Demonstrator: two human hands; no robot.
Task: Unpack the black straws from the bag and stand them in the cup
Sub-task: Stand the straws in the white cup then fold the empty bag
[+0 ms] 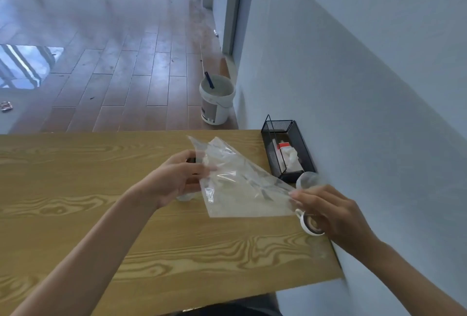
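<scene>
The left hand (177, 176) curls around something dark, seemingly the black straws (192, 161), though little of it shows; the right hand (328, 212) pinches one corner of the clear bag (240, 184), which is stretched between the two hands above the wooden table (126, 239); a clear cup (307, 180) stands near the right hand, beside a black mesh tray (285, 148) against the wall.

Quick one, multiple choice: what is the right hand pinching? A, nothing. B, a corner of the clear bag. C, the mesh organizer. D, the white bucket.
B: the right hand pinches the near corner of the clear bag above the table, apart from the organizer.
</scene>
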